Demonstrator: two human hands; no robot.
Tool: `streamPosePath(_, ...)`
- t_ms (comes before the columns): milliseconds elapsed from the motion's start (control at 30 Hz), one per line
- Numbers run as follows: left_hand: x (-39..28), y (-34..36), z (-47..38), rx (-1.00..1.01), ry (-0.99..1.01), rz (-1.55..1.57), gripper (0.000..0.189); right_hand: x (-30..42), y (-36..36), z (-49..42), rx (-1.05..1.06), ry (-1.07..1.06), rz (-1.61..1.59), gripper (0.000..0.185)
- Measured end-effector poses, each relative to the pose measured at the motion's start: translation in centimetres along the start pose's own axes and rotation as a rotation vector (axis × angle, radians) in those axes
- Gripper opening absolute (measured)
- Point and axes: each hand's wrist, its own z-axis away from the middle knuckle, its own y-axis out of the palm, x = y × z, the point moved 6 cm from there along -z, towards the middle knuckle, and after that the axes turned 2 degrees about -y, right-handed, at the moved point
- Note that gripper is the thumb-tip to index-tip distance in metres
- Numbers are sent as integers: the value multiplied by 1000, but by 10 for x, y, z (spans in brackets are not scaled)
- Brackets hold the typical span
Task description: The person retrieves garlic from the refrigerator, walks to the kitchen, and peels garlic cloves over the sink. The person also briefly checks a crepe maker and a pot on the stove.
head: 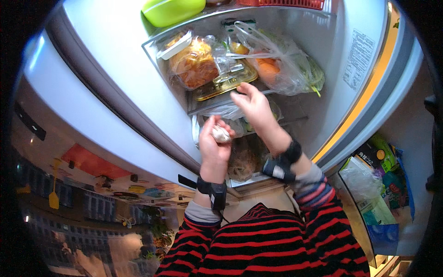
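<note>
My left hand (215,142) is curled around a small white bulb (220,133) that looks like garlic, in front of the open refrigerator. My right hand (254,107) is raised before the shelf's front edge, thumb and fingers apart, with nothing visible in it. Just beyond its fingertips lies a gold plastic tray (230,83) with a clear cover. To the tray's left sits a bread loaf (193,65) in clear wrap. A tied clear plastic bag (285,65) with orange produce and greens rests at the right.
The refrigerator door (367,83) is swung out on the right. A red basket (283,3) and a lime-green container (173,12) stand on the shelf above. Lower down are more plastic bags (225,112) and a brownish wrapped item (244,159). Packages (377,180) fill a holder at right.
</note>
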Motion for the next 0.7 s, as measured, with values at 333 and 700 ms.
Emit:
streamPosePath(333, -57, 66, -70, 5, 75, -81, 21, -48, -1, -61, -147, 387, -612, 31)
streamPosePath(700, -76, 65, -81, 22, 55, -109, 19, -55, -8, -73, -235, 397, -629, 33)
